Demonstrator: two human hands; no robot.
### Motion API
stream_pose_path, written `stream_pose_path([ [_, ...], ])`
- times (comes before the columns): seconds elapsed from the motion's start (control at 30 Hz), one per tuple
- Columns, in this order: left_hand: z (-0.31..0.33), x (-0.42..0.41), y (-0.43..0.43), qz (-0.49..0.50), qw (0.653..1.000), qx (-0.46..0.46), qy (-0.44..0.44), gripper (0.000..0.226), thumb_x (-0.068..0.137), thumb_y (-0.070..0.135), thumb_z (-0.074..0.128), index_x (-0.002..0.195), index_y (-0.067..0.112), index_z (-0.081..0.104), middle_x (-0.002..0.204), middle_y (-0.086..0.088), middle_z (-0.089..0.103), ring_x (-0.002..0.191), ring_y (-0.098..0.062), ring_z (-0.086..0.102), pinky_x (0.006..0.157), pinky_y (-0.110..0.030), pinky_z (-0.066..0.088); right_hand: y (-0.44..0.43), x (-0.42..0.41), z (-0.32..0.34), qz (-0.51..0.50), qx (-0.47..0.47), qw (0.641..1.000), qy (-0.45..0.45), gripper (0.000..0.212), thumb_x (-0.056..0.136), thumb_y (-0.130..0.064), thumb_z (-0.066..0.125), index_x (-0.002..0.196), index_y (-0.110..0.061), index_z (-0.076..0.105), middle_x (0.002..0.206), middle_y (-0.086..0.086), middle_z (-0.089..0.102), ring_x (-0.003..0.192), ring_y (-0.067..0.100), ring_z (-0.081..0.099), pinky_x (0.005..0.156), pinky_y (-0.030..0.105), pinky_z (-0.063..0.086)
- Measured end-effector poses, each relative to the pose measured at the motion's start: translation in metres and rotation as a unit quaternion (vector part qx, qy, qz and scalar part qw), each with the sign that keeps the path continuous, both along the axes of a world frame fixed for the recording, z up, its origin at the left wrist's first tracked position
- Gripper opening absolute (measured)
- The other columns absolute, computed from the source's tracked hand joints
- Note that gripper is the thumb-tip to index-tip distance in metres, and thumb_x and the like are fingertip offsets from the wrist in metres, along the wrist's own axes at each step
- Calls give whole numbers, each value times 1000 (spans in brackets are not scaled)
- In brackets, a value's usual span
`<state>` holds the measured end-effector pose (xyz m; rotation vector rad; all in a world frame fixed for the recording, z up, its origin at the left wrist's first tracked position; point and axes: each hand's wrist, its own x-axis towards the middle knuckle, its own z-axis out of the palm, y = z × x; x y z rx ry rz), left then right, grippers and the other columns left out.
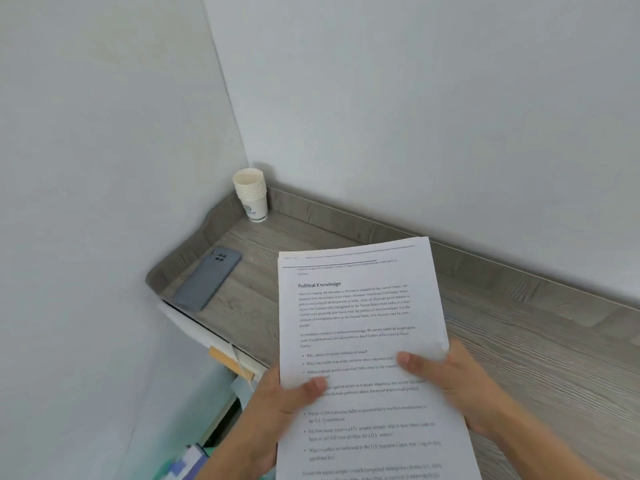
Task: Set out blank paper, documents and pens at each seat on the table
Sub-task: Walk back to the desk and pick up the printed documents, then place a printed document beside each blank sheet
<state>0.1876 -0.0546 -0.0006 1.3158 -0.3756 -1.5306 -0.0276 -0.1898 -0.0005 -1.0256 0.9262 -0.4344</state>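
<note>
In the corner where two white walls (415, 98) meet, the head camera shows us a grey wood-grain counter (519, 358) with a low grey upstand (346, 223) running along its back and left end.

Over the front part of this counter we see a sheaf of printed documents (360, 317) held in both hands. It tilts away from us, with its top edge farther off than its foot. The top sheet bears the heading "Political Knowledge", then paragraphs and bulleted lines. The edges of more sheets show behind it along the top and right side. We cannot tell whether the sheaf touches the counter.

The left hand (277, 407) grips the lower left edge of the documents. Its thumb curls over the printed face and its fingers are hidden behind the paper. The right hand (464, 386) grips the right edge a little higher, thumb laid across the text and fingers likewise behind the sheets.

In the very corner a stack of white paper cups (251, 195) stands upright, just beside the upstand. A grey phone (207, 278) lies back up near the counter's left end, slanted, well apart from the cups and to the left of the documents.

Below the counter's front edge, at lower left, we make out only blurred pale green and blue shapes (194, 459).
</note>
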Motion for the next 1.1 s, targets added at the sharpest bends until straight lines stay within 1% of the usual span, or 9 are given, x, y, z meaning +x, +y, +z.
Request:
stream_pose_path([
  [0.23, 9, -58, 77, 228, 969, 7, -92, 39, 65, 8, 77, 104, 4, 70, 100, -18, 75, 89, -38, 73, 69, -43, 60, 19, 9, -8, 116, 39, 992, -14, 31, 81, -16, 68, 109, -1, 67, 101, 21, 75, 88, 41, 73, 71, 47, 61],
  [0.33, 6, -94, 119, 322, 939, 48, -109, 34, 71, 4, 80, 103, 2, 70, 98, -18, 76, 88, -38, 73, 74, -47, 60, 43, 6, -21, 203, 53, 978, -7, 30, 81, -16, 67, 107, 0, 68, 100, 21, 75, 87, 40, 73, 71, 47, 61],
  [0.43, 8, -127, 168, 392, 914, 78, -74, 46, 70, 12, 78, 113, 0, 66, 106, -21, 73, 96, -41, 70, 86, -55, 55, 77, 7, -30, 274, 26, 961, -2, 35, 77, -19, 79, 105, 1, 69, 97, 20, 76, 85, 38, 74, 66, 42, 62],
  [0.53, 17, -155, 213, 493, 866, 85, -20, 37, 81, 25, 72, 113, 6, 67, 109, -19, 73, 99, -39, 70, 91, -54, 52, 112, 17, -27, 358, -4, 934, -19, 39, 77, -28, 81, 105, -3, 71, 100, 16, 76, 88, 35, 74, 68, 39, 61],
  [0.67, 29, -189, 275, 606, 791, 73, 48, 39, 93, 38, 49, 109, 10, 69, 105, -15, 75, 94, -33, 72, 85, -48, 53, 168, 33, -19, 480, -9, 877, -23, 32, 85, -25, 73, 108, -4, 70, 102, 15, 76, 92, 37, 73, 81, 53, 59],
  [0.8, 29, -233, 344, 703, 705, 77, 47, 49, 95, 48, 42, 107, 9, 70, 103, -14, 76, 91, -30, 73, 83, -46, 53, 246, 39, -10, 566, -19, 824, -26, 23, 89, -17, 65, 105, -2, 70, 98, 17, 76, 87, 36, 74, 72, 46, 62],
  [0.93, 28, -289, 425, 763, 641, 75, 45, 49, 94, 48, 44, 108, 9, 70, 101, -14, 76, 89, -31, 74, 79, -45, 54, 341, 25, -6, 629, -24, 776, -43, 25, 86, -18, 65, 104, -3, 71, 99, 17, 76, 88, 37, 74, 74, 48, 61],
  [1.03, 26, -335, 488, 796, 599, 82, 35, 56, 83, 50, 58, 120, 9, 62, 109, -14, 74, 98, -34, 71, 88, -51, 54, 416, 3, -3, 631, -65, 770, -63, 33, 71, -33, 84, 93, -11, 75, 93, 13, 78, 82, 34, 75, 70, 47, 61],
  [1.1, 26, -362, 526, 821, 565, 72, 35, 58, 81, 49, 60, 124, 10, 59, 113, -15, 72, 102, -35, 70, 93, -53, 52, 463, -10, -3, 646, -82, 755, -74, 28, 71, -28, 83, 91, -11, 74, 89, 12, 78, 79, 33, 75, 69, 46, 61],
])
